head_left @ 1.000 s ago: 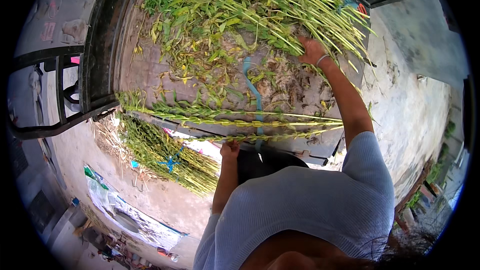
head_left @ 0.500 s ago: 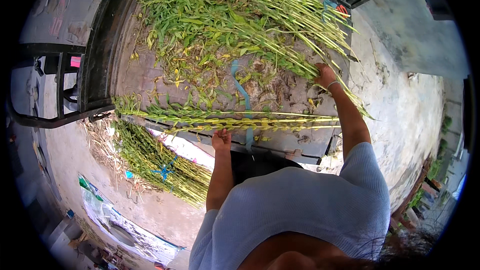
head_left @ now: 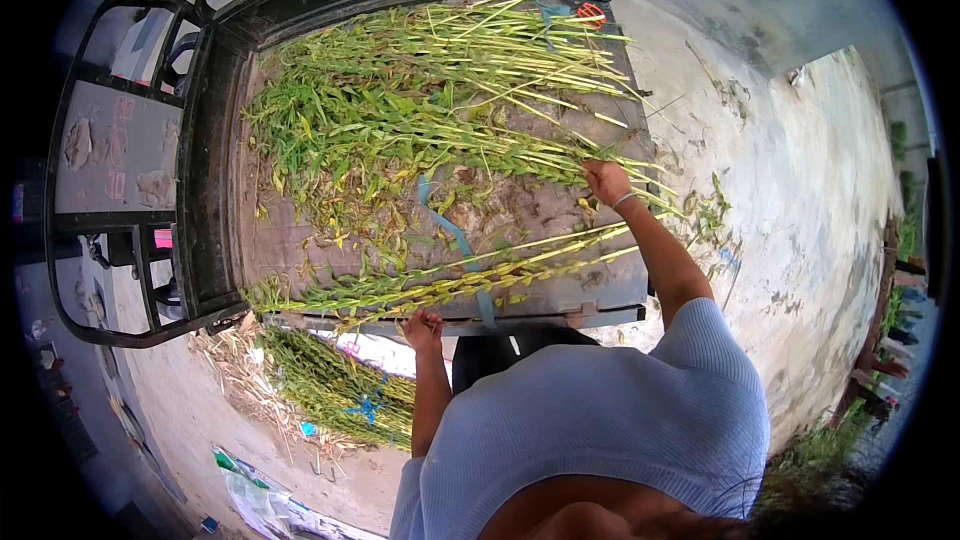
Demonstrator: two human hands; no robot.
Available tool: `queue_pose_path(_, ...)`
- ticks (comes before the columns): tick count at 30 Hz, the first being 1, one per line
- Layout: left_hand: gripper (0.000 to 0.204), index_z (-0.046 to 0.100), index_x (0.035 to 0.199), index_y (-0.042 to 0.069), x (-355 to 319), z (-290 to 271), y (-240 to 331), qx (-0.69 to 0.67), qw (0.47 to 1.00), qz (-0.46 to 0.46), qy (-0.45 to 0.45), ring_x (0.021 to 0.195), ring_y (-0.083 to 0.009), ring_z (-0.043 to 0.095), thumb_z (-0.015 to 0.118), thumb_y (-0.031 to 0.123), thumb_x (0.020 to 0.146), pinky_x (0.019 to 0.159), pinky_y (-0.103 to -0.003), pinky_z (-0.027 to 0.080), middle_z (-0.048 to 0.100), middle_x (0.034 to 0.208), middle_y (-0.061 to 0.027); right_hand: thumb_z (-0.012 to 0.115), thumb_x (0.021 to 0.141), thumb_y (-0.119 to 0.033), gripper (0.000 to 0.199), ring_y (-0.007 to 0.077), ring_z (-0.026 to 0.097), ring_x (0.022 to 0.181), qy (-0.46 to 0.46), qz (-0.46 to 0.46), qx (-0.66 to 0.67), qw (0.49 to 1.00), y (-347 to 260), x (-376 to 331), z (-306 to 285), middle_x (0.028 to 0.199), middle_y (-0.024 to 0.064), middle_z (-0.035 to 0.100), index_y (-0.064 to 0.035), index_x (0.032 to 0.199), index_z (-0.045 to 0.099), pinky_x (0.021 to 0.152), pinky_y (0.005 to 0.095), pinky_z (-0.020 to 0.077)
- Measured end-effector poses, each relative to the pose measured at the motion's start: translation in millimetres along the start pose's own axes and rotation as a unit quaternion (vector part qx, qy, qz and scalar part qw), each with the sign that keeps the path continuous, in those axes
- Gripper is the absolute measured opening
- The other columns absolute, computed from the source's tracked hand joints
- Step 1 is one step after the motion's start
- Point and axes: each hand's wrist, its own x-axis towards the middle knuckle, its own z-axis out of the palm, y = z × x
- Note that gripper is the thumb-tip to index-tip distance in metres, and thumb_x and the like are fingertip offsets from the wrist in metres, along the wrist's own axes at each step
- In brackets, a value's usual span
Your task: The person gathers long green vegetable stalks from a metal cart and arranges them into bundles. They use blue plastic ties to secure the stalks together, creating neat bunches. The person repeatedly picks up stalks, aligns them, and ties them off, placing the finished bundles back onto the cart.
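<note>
Long green leafy plant stalks (head_left: 430, 130) with pale bare stems lie across the dark metal bed of a cart (head_left: 600, 285). At the bed's right side my right hand (head_left: 607, 182) is closed on the stem ends of one bunch. A few yellowish stalks with pods (head_left: 470, 278) lie in a separate row along the near edge. Just beside that row, at the edge, is my left hand (head_left: 423, 328), its fingers curled in. Whether it holds anything is hidden.
A blue strap (head_left: 450, 225) crosses the bed toward me. Red-handled scissors (head_left: 590, 15) lie at the far right corner. Black rails (head_left: 125, 225) stand on the left. Below the near edge, another stalk bundle (head_left: 330, 385) tied with blue lies on the ground.
The view has shifted. My right hand has drawn its bunch nearer me, widening the gap to the far stalks. My left hand's fingers are more curled, still at the near edge.
</note>
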Motion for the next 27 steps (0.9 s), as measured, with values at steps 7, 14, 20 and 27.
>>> queue_pose_path(7, 0.038, 0.045, 0.074, 0.011, -83, 52, 45, -0.011, 0.989, -0.001, -0.145, 0.044, -0.0092, 0.031, 0.036, 0.044, 0.090, 0.039, -0.023, 0.029, 0.037, 0.055, 0.0019, 0.055, 0.075, -0.018, 0.023, 0.0331, 0.057, 0.071, 0.040, 0.009, -0.040, 0.998, -21, -55, -38, 0.081, 0.0136, 0.059, -0.0094, 0.096, 0.058, 0.059, 0.0384, 0.0467)
queue_pose_path(14, 0.033, 0.042, 0.071, 0.011, -182, 176, 47, 0.105, 0.925, 0.002, -0.364, 0.042, -0.0072, 0.027, 0.040, 0.038, 0.091, 0.039, -0.022, 0.025, 0.033, 0.053, 0.0023, 0.062, 0.074, -0.030, 0.051, 0.0260, 0.059, 0.070, -0.089, 0.001, 0.067, 0.994, -39, -76, 0, 0.101, 0.0107, 0.055, -0.0120, 0.118, 0.046, 0.062, 0.0365, 0.0484)
queue_pose_path(20, 0.029, 0.049, 0.080, 0.008, -233, 224, -1, 0.302, 0.818, -0.036, -0.488, 0.048, -0.0071, 0.039, 0.042, 0.034, 0.091, 0.042, -0.021, 0.034, 0.045, 0.062, 0.0006, 0.063, 0.079, -0.026, 0.050, 0.0108, 0.055, 0.065, -0.218, 0.093, 0.715, 0.658, -145, -125, -21, 0.088, 0.0031, 0.056, -0.0105, 0.121, 0.042, 0.053, 0.0237, 0.0471)
queue_pose_path(27, 0.043, 0.032, 0.121, 0.006, -239, 223, -72, 0.492, 0.647, 0.034, -0.582, 0.077, -0.0106, 0.053, 0.050, 0.027, 0.088, 0.060, -0.023, 0.046, 0.053, 0.094, -0.0067, 0.058, 0.082, -0.013, 0.024, 0.0146, 0.060, 0.069, -0.224, 0.184, 0.832, 0.474, -81, -203, 40, 0.091, 0.0049, 0.059, -0.0078, 0.105, 0.051, 0.056, 0.0265, 0.0508)
